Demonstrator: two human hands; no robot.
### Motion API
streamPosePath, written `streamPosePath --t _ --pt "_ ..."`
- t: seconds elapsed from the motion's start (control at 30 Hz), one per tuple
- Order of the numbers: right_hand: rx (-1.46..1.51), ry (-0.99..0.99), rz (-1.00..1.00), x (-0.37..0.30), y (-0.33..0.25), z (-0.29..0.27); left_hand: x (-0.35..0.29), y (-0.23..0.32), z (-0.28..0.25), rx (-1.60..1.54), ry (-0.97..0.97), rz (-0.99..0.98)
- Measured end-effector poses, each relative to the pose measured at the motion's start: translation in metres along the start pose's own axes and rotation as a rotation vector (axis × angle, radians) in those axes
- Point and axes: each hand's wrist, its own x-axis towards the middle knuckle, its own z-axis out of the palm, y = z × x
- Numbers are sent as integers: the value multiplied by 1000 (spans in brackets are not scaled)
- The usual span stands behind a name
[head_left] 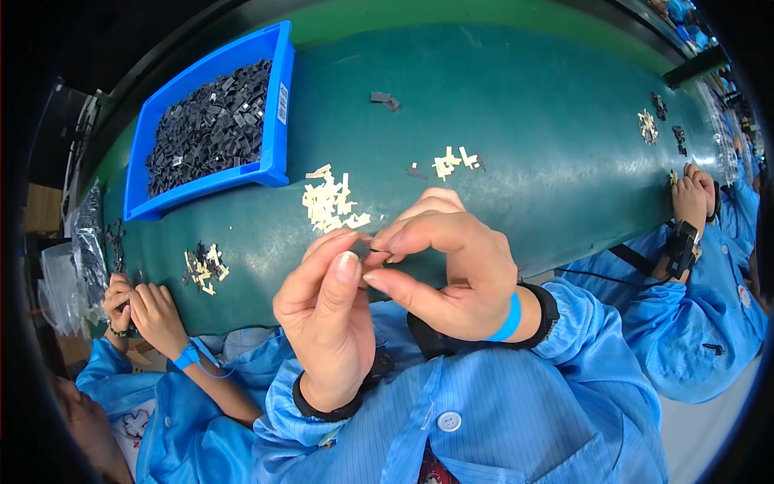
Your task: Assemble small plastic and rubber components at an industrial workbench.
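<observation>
Over the near side of the green work surface, my two hands meet fingertip to fingertip. Between thumb and forefinger my left hand [330,315] pinches a small flat black plastic piece [360,248]. My right hand [455,270], with a blue band at its wrist, comes in from the other side, its fingers closed at the piece's right edge. Something thin and dark shows at those fingertips, too small to name. Just beyond my left hand lies a heap of small cream-coloured strips [326,202].
A blue bin [278,121] full of black plastic pieces stands at the far left. Loose black pieces [385,101] and a smaller group of cream strips [445,164] lie on the green surface [532,121]. Co-workers' hands [157,315] [692,198] are at work on both sides.
</observation>
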Motion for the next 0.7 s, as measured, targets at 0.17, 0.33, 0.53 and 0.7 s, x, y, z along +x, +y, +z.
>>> streamPosePath --t 0.17,0.33,0.53,0.7 --pt "193 72 286 -5 -3 -1 3 9 2 -103 87 -76" --pt "308 13 280 -4 4 2 4 10 2 -203 104 -230" --pt "223 -10 175 -4 9 1 4 10 -3 -287 -26 -319" --pt "148 -8 95 -4 12 1 2 11 1 -203 4 -265"
